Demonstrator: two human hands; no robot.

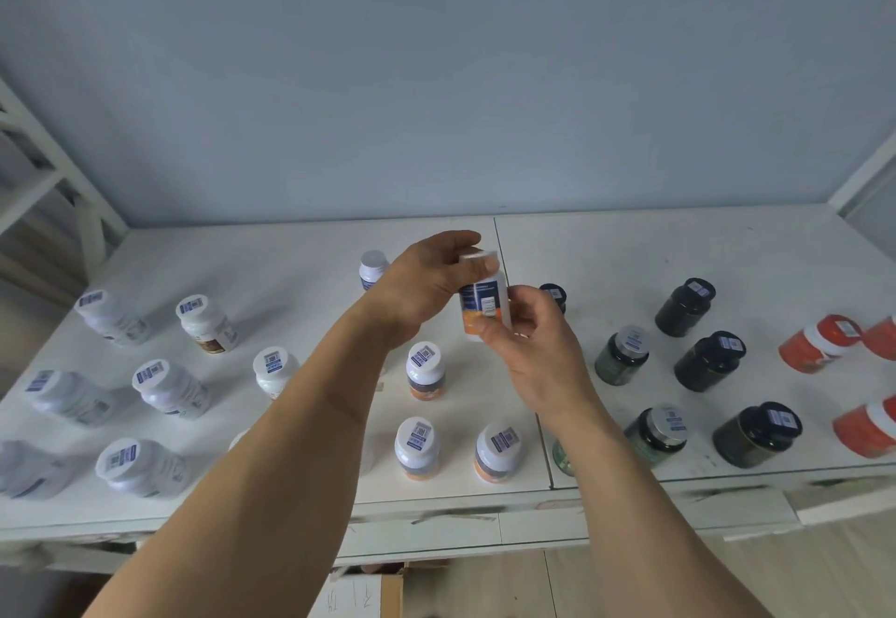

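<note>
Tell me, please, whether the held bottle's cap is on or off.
On: the white cap sits atop the bottle, gripped by the left hand.

bottle (485,302): white plastic, glossy paper label | table (630,249): matt white, scuffed

A pale blue-grey wall (436,84) rises behind a white two-panel table (679,249); white frame (72,191) far left, beige floor (824,578) near.

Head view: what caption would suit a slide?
The left hand grips the cap of a white bottle that the right hand holds above a table set with other bottles.
</note>
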